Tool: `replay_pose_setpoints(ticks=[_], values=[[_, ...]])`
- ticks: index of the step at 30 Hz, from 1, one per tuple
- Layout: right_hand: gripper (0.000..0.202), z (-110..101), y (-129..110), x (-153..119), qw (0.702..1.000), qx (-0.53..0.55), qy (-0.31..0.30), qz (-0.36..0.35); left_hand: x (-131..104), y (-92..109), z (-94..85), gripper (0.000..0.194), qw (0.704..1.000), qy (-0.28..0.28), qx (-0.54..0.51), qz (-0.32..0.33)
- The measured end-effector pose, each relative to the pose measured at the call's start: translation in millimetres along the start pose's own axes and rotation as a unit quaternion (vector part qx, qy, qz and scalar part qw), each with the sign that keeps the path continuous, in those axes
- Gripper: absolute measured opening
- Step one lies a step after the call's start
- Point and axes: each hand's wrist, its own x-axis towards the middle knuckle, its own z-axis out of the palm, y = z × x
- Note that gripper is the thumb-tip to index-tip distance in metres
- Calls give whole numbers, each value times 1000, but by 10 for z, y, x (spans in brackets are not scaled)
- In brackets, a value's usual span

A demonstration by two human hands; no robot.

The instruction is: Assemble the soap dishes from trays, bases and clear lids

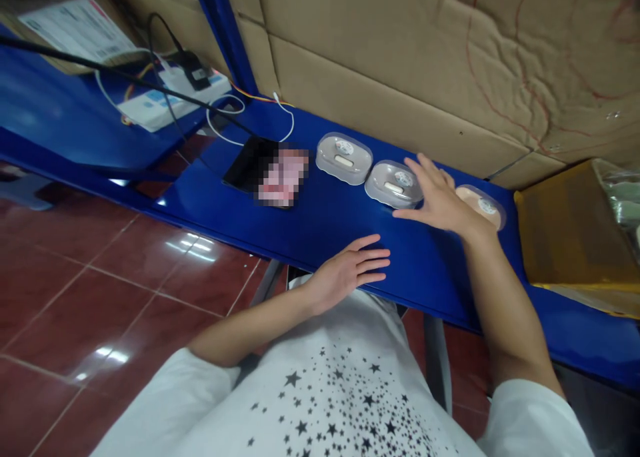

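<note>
Right hand (439,200) among three cases (394,183) — phone (267,170), yellow box (570,230) flanking.

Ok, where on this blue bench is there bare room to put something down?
Bare bench lies between the phone and the left hand, in front of the cases. It is crowded along the back: three cases in a row, the right hand over them, and a yellow box at the right end.

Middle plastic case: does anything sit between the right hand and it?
Nothing visible does. The right hand hovers spread open with its fingertips right at the middle plastic case, on the blue shelf. The left hand rests flat, nearer the shelf's front edge, out of the way.
</note>
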Motion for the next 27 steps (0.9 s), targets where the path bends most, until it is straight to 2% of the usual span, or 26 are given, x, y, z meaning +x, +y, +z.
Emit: replay_pose_setpoints(ticks=[3,5,8,11,13,15,17,20,23,25,27], values=[[118,65,-47,372,999,48,-17,-5,-9,79,11,57,1000,21,-21,9],[111,36,-69,422,996,88,-31,-12,-1,145,18,64,998,33,-45,4],[103,-107,-255,258,978,174,-109,-25,33,235,20,76,995,43,-89,-18],[104,-273,-616,36,948,241,-197,-63,71,281,8,81,991,25,-128,-27],[104,-349,-822,-34,937,253,-221,-94,81,289,-3,77,988,14,-152,-29],[103,-372,-882,-23,942,242,-205,-105,77,291,-13,71,985,21,-169,-33],[103,-324,-759,53,963,210,-149,-86,64,294,-18,65,983,30,-176,-39],[105,-122,-343,222,991,121,-50,-5,52,303,-22,63,983,28,-172,-56],[111,99,35,362,997,33,-35,65,58,315,-26,66,984,21,-162,-67],[116,144,111,394,996,-1,-43,79,66,320,-29,67,984,22,-161,-73],[116,69,3,361,998,-7,-27,62,72,318,-34,67,984,26,-161,-74]])
